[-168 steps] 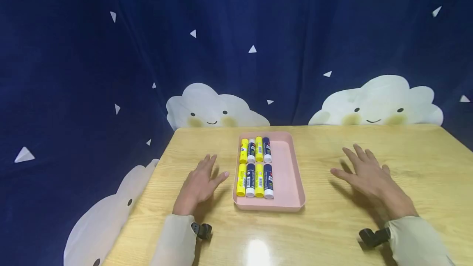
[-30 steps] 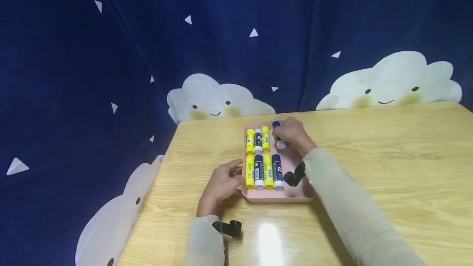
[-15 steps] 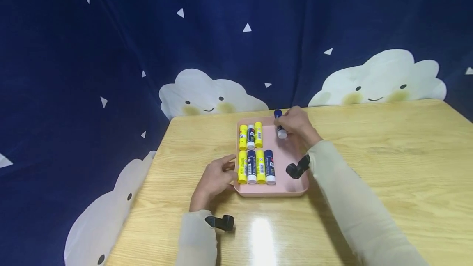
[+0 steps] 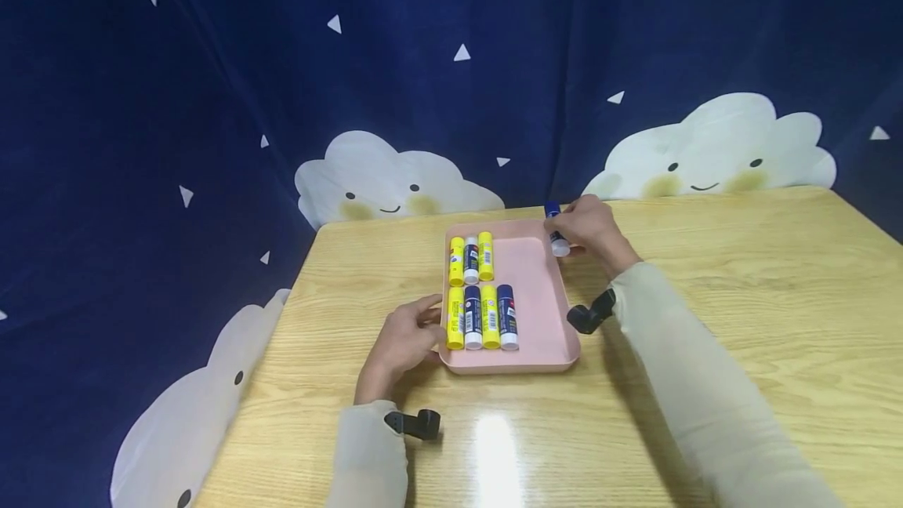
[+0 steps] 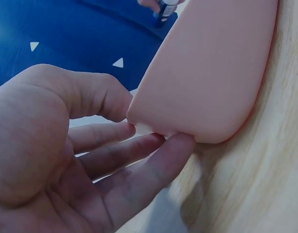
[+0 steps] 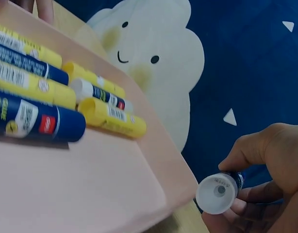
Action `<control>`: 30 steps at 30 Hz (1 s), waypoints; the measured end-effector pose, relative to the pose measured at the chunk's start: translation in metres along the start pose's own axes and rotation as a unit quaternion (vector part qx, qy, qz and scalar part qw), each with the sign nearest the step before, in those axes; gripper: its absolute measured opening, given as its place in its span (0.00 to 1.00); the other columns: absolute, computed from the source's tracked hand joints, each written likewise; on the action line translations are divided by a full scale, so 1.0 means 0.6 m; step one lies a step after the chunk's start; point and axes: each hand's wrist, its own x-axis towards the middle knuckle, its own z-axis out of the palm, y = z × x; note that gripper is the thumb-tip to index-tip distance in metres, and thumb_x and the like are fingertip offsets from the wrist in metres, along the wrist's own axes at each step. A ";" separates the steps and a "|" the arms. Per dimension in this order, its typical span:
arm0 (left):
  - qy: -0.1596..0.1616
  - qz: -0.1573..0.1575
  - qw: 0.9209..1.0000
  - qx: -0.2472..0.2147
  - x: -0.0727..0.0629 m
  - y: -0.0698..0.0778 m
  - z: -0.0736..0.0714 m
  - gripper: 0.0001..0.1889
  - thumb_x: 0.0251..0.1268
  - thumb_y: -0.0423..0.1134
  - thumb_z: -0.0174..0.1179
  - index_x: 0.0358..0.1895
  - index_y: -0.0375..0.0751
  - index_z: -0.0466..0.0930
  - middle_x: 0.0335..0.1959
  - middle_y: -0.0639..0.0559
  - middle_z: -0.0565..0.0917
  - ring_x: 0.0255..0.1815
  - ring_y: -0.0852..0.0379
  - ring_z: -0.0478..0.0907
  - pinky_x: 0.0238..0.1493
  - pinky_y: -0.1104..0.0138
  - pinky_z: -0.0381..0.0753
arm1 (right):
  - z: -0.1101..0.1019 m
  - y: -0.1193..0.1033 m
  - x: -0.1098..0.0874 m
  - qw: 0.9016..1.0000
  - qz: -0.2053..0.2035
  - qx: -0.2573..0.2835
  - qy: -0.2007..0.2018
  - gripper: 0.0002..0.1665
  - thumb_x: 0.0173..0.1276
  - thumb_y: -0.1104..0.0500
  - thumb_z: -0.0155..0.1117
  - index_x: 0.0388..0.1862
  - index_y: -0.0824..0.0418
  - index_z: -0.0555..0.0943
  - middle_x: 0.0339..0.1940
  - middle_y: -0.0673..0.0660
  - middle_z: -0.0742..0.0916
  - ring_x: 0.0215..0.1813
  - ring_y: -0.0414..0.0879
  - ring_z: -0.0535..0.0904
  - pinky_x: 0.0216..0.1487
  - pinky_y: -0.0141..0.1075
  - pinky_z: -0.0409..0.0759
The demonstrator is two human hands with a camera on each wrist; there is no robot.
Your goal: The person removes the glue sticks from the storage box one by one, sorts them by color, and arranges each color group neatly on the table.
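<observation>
In the head view, a pink tray (image 4: 543,320) holds two rows of glue sticks, some yellow, some navy and white. My left hand (image 4: 402,339) holds the tray's left wall near its front corner; the left wrist view shows thumb and fingertips against the pink wall (image 5: 207,73). My right hand (image 4: 592,226) pinches a navy glue stick (image 4: 557,234) over the tray's back right edge. Its white end (image 6: 216,194) faces the camera in the right wrist view, just outside the rim. In the back row, a yellow glue stick (image 4: 486,257) is now rightmost.
The tray stands on a light wooden table (image 4: 734,281) with wood showing on both sides. Behind it hangs a dark blue curtain (image 4: 395,77) printed with clouds and white triangles. Black wrist cameras sit on the left wrist (image 4: 416,423) and right wrist (image 4: 591,313).
My left hand has come to the tray. My right hand has lifted the navy glue stick from the back row's right end and carried it rightward to the tray's edge.
</observation>
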 end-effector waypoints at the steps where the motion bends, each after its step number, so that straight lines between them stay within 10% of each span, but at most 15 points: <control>1: 0.001 0.000 1.000 0.000 0.000 -0.001 0.000 0.37 0.53 0.28 0.59 0.73 0.42 0.69 0.63 0.39 0.77 0.54 0.45 0.80 0.33 0.63 0.88 | -0.004 0.005 0.001 1.000 -0.004 -0.001 0.001 0.13 0.60 0.59 0.63 0.31 0.70 0.81 0.33 0.63 0.83 0.28 0.48 0.81 0.39 0.48 0.88; 30: 0.005 -0.007 1.000 0.006 0.001 -0.002 -0.001 0.38 0.52 0.30 0.60 0.73 0.44 0.69 0.63 0.41 0.78 0.53 0.47 0.80 0.34 0.63 0.87 | -0.046 0.103 0.017 0.997 -0.004 -0.072 -0.003 0.15 0.59 0.55 0.67 0.27 0.69 0.84 0.26 0.59 0.84 0.26 0.49 0.81 0.30 0.43 0.87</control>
